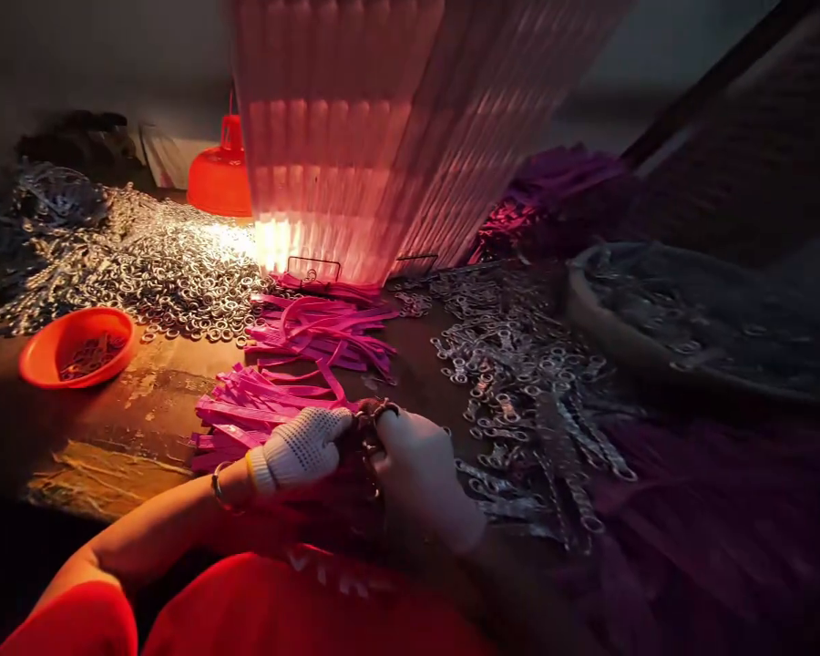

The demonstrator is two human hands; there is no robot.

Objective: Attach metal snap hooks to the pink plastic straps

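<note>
My left hand [305, 446], in a white dotted glove with a yellow cuff edge, is closed with its fingertips against a small dark cluster of metal rings [369, 417]. My right hand [420, 465], in a plain-looking white glove, pinches the same ringed piece from the other side. Shadow hides its exact shape. Magenta strips [266, 401] lie on the table just beyond and under my left hand. To the right of my right hand spread many flat metal links with ring ends [519, 401].
An orange bowl [34, 364] with small metal rings stands at left, before a large heap of rings [178, 264]. A red lamp [220, 178] lights it beside a translucent ribbed sheet [342, 146]. A wide basin [588, 301] stands right; dark purple strips [717, 510] lie near it.
</note>
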